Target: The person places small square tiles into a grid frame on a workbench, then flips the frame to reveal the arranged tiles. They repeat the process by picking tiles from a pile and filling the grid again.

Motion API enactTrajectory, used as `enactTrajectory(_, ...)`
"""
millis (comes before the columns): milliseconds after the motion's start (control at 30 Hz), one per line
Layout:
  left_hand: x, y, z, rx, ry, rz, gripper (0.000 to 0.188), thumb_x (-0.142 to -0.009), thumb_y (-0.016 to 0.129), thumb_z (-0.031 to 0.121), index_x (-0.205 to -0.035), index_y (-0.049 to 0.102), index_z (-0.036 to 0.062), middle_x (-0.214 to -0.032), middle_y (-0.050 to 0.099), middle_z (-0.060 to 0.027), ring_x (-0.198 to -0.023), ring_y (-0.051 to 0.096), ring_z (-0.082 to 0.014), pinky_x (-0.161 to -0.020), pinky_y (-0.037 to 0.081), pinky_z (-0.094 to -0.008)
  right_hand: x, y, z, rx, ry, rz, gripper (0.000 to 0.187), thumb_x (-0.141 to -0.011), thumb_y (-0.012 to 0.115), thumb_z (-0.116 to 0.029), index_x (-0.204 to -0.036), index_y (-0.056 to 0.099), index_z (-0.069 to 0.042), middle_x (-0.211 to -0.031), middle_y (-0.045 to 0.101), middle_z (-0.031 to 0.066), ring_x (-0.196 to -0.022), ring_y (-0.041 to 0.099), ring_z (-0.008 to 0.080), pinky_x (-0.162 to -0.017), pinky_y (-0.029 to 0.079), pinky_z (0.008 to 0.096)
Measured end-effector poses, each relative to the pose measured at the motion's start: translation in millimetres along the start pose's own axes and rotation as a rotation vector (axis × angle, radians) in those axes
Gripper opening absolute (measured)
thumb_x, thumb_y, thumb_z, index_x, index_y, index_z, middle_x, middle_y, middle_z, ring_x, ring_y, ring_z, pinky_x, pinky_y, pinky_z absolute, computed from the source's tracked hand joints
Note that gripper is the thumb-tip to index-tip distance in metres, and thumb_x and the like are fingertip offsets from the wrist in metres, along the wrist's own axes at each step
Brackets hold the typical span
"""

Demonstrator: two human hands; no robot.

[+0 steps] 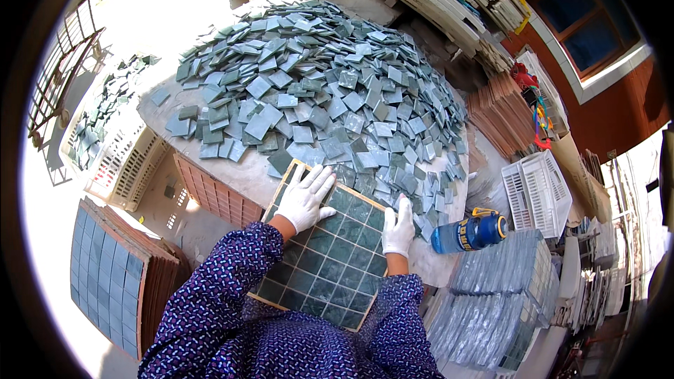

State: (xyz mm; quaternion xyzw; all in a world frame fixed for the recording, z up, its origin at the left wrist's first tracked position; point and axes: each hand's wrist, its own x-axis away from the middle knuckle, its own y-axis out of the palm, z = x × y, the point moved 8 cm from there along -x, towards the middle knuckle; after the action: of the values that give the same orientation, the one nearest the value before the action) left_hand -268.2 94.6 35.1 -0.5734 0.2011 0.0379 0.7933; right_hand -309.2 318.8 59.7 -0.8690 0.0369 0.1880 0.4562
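A wood-rimmed tray of green stone tiles (324, 261) lies tilted in front of me, its squares set in a grid with pale gaps. My left hand (302, 200), in a white glove, rests flat over the upper left tiles with its fingers spread. At the tray's upper right edge is my right hand (399, 230), also gloved, its visible fingers stretched forward beside the rim. Beyond the tray, a large heap of loose square green-grey tiles (295, 77) covers the table (158, 102). The tray's near edge meets my patterned clothing.
A blue water bottle (469, 233) lies right of my right hand, by plastic-wrapped tile stacks (491, 295). White crates (537, 193) stand farther right. Left are stacked tile-filled trays (105, 277), an empty brown grid tray (217, 189) and a crate (130, 168) with loose tiles.
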Motion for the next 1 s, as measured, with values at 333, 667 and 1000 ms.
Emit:
enactTrajectory(333, 89, 0, 84, 0.183, 0.269, -0.279, 0.077, -0.085, 0.048, 0.057, -0.141, 0.039, 0.0032, -0.147, 0.038, -0.0123, -0.138, 0.033, -0.0257, -0.115, 0.016, -0.0489, 16, 59, -57, 0.018, -0.25, -0.086, 0.058, -0.085, 0.062, -0.019, -0.136, 0.041, -0.001, -0.143, 0.039, 0.0213, -0.131, 0.038, 0.0393, -0.108, 0.033, 0.0453)
enactTrajectory(667, 132, -27, 75, 0.39, 0.247, -0.222, 0.059, -0.084, 0.063, 0.03, -0.134, 0.046, 0.0052, -0.14, 0.045, -0.0152, -0.13, 0.043, -0.0299, -0.11, 0.029, -0.0475, -5, 63, -91, 0.163, -0.217, -0.139, 0.05, -0.071, 0.076, -0.022, -0.112, 0.052, -0.008, -0.122, 0.049, 0.0134, -0.116, 0.046, 0.0348, -0.098, 0.039, 0.0488)
enactTrajectory(1000, 94, -39, -13, 1.12, -0.612, -0.139, 0.062, -0.084, 0.068, 0.015, -0.139, 0.041, 0.0029, -0.112, 0.062, -0.0147, -0.094, 0.062, -0.0198, -0.079, 0.051, -0.0307, 46, 59, -123, -0.618, 0.121, -0.709, 0.019, -0.085, 0.063, -0.005, -0.104, 0.062, -0.001, -0.093, 0.069, 0.0093, -0.079, 0.066, 0.0133, -0.069, 0.053, 0.0277)
